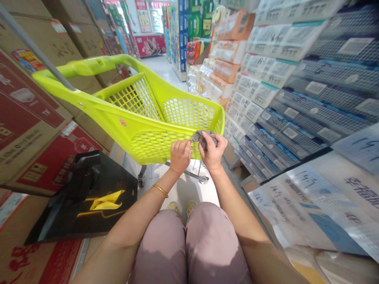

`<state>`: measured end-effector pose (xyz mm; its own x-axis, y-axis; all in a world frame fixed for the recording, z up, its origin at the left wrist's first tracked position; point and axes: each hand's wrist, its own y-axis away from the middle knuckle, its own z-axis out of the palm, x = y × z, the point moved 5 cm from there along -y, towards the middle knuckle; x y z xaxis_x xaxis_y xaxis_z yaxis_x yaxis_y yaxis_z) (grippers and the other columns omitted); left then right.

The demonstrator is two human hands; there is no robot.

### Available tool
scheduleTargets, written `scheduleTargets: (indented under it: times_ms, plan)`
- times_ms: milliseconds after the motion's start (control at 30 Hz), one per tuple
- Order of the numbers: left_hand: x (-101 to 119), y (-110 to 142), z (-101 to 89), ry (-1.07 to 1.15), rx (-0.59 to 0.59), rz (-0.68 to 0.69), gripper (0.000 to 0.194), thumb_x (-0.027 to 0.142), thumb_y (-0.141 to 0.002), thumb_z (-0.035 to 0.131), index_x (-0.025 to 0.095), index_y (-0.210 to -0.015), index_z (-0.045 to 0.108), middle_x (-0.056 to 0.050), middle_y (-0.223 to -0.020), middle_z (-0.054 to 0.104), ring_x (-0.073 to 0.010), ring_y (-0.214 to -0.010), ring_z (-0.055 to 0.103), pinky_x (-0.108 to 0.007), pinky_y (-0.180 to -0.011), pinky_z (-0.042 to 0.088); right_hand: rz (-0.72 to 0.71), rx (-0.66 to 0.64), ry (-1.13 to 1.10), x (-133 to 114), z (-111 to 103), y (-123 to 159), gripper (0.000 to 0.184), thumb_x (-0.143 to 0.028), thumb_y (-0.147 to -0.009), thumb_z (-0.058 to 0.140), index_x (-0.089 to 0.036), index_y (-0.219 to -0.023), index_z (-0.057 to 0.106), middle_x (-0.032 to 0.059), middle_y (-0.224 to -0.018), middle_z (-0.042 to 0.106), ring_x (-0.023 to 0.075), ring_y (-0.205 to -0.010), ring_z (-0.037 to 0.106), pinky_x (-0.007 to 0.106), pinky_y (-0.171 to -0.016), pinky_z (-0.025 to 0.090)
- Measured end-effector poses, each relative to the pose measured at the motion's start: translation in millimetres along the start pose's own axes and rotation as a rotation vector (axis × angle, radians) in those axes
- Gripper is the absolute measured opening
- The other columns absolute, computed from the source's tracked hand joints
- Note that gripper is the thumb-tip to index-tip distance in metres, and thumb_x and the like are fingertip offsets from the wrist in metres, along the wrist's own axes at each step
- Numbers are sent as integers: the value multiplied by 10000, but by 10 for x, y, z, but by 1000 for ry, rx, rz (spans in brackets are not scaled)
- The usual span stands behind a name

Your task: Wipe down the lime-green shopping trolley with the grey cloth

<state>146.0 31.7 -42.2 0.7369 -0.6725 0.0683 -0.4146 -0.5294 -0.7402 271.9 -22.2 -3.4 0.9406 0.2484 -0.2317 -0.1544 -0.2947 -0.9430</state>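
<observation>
A lime-green shopping cart [118, 127] with perforated sides stands crosswise in front of my knees. A crumpled grey cloth [199, 136] is bunched in my right hand [213, 152], thumb and fingers closed around it, close to the cart's near side at its right end. Just left of it, my left hand [180, 156] is closed, with its fingers curled in front of the cart's perforated wall. What lies inside that grip is hidden; the cloth's edge comes near its fingertips.
Stacked cartons [32, 114] and a black box [103, 189] line the left. On the right rise piles of blue packages [296, 114] and white tissue packs [266, 67]. The cart's wheel [203, 180] rests near my feet. Pale aisle floor [160, 73] continues behind the cart.
</observation>
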Motion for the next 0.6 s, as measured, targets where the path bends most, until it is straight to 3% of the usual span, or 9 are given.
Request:
scheduleTargets:
  times_ms: [133, 400, 600]
  plan:
    - [-4, 1, 13, 3, -15, -1, 329, 354, -919, 437, 156, -1154, 557, -157, -1126, 620, -236, -1085, 546, -461, -1048, 329, -8, -9, -20, 28, 45, 26, 202, -328, -822, 579, -257, -996, 654, 50, -961, 475, 190, -933, 488, 352, -844, 437]
    - [31, -22, -12, 6, -9, 7, 363, 345, -926, 420, 148, -1210, 531, -155, -1142, 616, -236, -1095, 545, -456, -1062, 316, -18, -37, -5, 117, 163, 458, 149, -308, -808, 592, -249, -930, 654, 52, -972, 475, 186, -910, 477, 344, -809, 445]
    - [38, -12, -7, 8, -24, 5, 366, 262, -917, 394, 150, -1242, 520, -150, -1160, 606, -231, -1126, 527, -456, -1079, 300, 13, -136, 27, 133, 249, 757, 120, -257, -813, 577, -248, -910, 646, 55, -964, 481, 181, -915, 477, 348, -818, 444]
